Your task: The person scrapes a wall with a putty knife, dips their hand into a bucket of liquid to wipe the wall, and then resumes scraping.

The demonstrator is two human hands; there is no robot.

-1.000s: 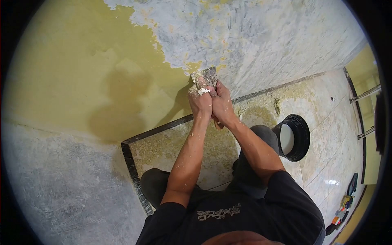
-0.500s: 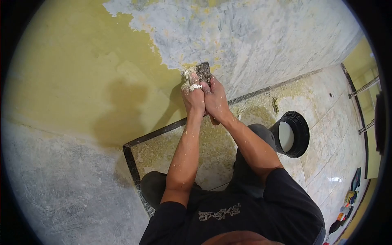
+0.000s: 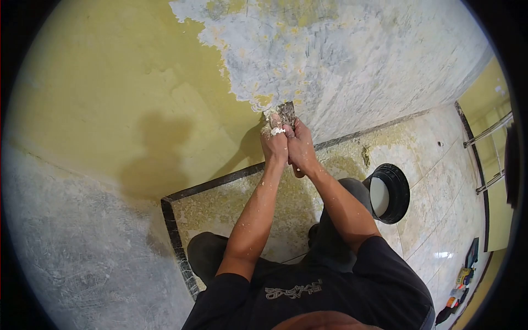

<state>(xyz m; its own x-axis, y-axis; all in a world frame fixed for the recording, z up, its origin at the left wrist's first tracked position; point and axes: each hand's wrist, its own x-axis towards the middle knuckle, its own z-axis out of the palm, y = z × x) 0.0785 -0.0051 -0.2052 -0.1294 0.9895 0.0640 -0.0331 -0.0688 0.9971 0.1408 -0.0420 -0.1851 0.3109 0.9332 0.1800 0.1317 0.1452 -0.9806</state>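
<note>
Both my hands hold one scraper, its wide, debris-caked blade (image 3: 287,111) against the wall at the lower edge of a bared grey-white patch (image 3: 275,60). My left hand (image 3: 274,144) is closed at the blade's left side, with pale paint scrapings stuck to its fingers. Beside it, touching, my right hand (image 3: 301,147) wraps round the handle, whose brown end (image 3: 298,172) sticks out below. Yellow-green paint (image 3: 203,93) covers the wall to the left of the blade. Flecks of paint dot both forearms.
A black bucket (image 3: 405,192) with whitish liquid stands by my right knee. Paint scrapings (image 3: 220,206) litter the tiled floor along the dark skirting (image 3: 220,180). Several tools (image 3: 465,276) lie at the far right, below metal rails (image 3: 489,132). A grey scraped wall (image 3: 82,253) rises at left.
The view has shifted, so the wall patch and my hands appear lower and further right. Both hands keep their grip on the scraper, with its blade near the same paint edge.
</note>
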